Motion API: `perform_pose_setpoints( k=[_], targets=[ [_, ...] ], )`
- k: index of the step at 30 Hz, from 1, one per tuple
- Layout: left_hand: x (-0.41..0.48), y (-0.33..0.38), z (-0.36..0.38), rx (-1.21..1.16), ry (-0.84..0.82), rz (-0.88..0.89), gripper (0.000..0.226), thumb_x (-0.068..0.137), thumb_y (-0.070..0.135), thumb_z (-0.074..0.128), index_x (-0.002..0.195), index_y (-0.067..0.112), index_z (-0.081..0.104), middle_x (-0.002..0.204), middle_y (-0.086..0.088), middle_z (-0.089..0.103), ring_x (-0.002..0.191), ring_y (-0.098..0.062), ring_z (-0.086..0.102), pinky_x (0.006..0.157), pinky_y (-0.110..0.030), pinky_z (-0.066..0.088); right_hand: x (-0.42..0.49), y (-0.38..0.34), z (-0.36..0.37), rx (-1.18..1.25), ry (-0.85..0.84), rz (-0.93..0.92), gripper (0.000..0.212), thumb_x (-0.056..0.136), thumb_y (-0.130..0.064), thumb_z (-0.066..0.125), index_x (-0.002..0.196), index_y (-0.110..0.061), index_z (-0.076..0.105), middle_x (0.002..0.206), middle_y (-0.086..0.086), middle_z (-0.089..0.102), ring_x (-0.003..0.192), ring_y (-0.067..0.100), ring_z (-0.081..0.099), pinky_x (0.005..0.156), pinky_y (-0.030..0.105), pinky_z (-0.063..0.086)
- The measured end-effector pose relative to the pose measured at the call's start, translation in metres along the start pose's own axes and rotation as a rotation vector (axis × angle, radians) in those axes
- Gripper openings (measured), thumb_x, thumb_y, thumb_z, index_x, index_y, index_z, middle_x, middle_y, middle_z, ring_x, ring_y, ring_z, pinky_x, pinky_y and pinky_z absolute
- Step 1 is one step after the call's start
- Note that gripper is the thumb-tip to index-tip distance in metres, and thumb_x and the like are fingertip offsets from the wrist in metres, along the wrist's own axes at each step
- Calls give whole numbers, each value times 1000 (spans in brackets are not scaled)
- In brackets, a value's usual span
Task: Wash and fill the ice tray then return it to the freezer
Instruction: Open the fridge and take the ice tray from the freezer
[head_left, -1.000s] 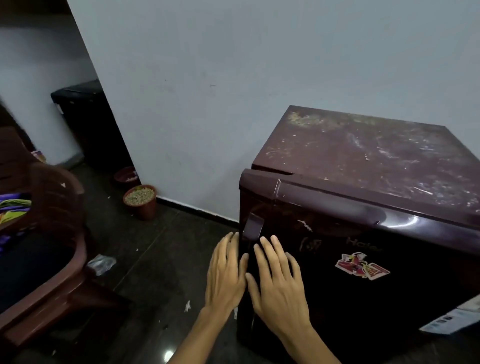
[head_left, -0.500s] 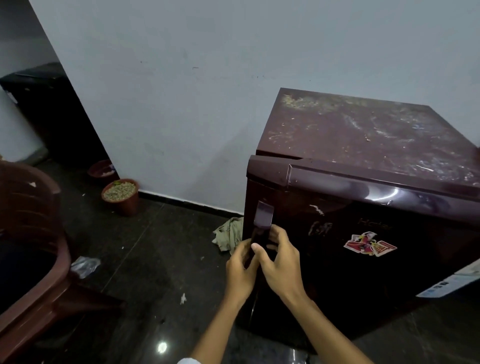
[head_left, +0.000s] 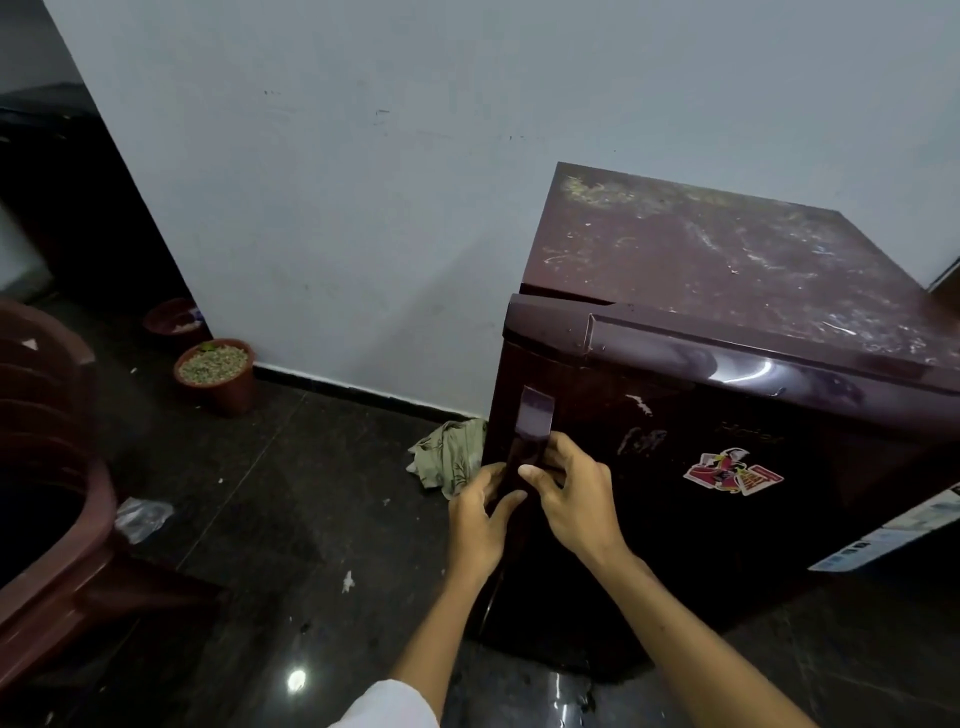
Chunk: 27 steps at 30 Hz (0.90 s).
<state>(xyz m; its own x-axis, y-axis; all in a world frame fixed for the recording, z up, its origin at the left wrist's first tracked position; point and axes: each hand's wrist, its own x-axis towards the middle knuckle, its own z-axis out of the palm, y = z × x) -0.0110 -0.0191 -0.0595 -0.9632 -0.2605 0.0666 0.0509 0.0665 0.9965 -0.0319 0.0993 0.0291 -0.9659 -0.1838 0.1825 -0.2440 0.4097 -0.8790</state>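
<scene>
1. What changed: a second ago both hands were lying flat, fingers straight, on the front of the mini fridge (head_left: 727, 519) just under the door handle (head_left: 535, 415). Now they've both closed on it. The left hand (head_left: 480, 519) has its fingers hooked round the door-edge side of the handle's lower part with the thumb across the front, and the right hand (head_left: 576, 499) has its fingers curled onto the same part from the other side.
2. What that means: I'd say this is the very start, just getting a grip to pull the door. It looks closed, no gap I can make out.
3. The ice tray isn't visible anywhere. My guess is it's inside the fridge, so washing, filling and returning it are all still to do.
4. Stuff around: a crumpled rag (head_left: 449, 454) on the dark floor (head_left: 311, 493) right beside the fridge's left corner, near the handle. A flower pot (head_left: 215, 371) sits further left by the wall, with a plastic chair (head_left: 47, 441) at far left and a clear wrapper (head_left: 140, 517) beside it. There's a red sticker (head_left: 732, 470) on the door.
5. In the way: hinges seem to be on the right, so the door should swing toward the person, who'll probably need to step back. The rag looks clear of that.
</scene>
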Motion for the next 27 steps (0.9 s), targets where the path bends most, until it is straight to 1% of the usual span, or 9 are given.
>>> perform_pose_setpoints(
  k=[3,7,10,15,21,25,27],
  targets=[
    [-2,3,0,52,11,35,35,92,28,70,125,17,64,113,5,73,109,-6,68,96,-36,56,-1,-2,-1,-10,-6,-11,28,89,-4,67,115,-15,66,103,-12,72,99,-5,66,84,11,51],
    [-7,10,3,101,41,47,30,94,19,69,123,17,64,110,7,74,105,-3,69,94,-35,57,-3,-3,-3,-17,-28,-29,28,90,-5,67,116,-14,65,103,-12,72,100,-5,66,86,14,52],
    [-18,8,3,123,72,68,31,92,18,70,123,16,65,109,6,75,105,-3,70,93,-37,57,-10,-2,-6,-20,-51,-60,28,89,-3,66,114,-14,65,102,-11,72,98,-5,66,86,15,53],
    [-56,3,8,138,140,62,31,92,21,70,123,17,66,109,7,75,104,-5,71,92,-37,58,-40,6,-13,-5,-98,-117,30,89,1,64,116,-13,64,99,-9,73,96,-2,68,84,19,55],
    [-107,6,18,168,216,48,27,93,14,68,120,18,68,104,10,76,101,-4,71,89,-33,58,-78,8,-25,51,-139,-149,31,88,2,65,115,-13,65,98,-8,73,94,-1,69,83,20,55],
    [-144,11,27,195,259,37,26,92,11,68,119,16,68,103,6,77,97,-5,72,86,-33,59,-109,8,-39,77,-182,-170,32,88,3,65,116,-13,65,96,-8,73,92,-3,69,81,17,55],
    [-163,17,32,217,271,33,24,92,11,68,117,12,68,100,4,77,94,-3,72,82,-28,59,-125,8,-46,81,-195,-183,33,88,2,65,116,-14,65,95,-10,72,90,-5,68,78,12,53]
  ],
)
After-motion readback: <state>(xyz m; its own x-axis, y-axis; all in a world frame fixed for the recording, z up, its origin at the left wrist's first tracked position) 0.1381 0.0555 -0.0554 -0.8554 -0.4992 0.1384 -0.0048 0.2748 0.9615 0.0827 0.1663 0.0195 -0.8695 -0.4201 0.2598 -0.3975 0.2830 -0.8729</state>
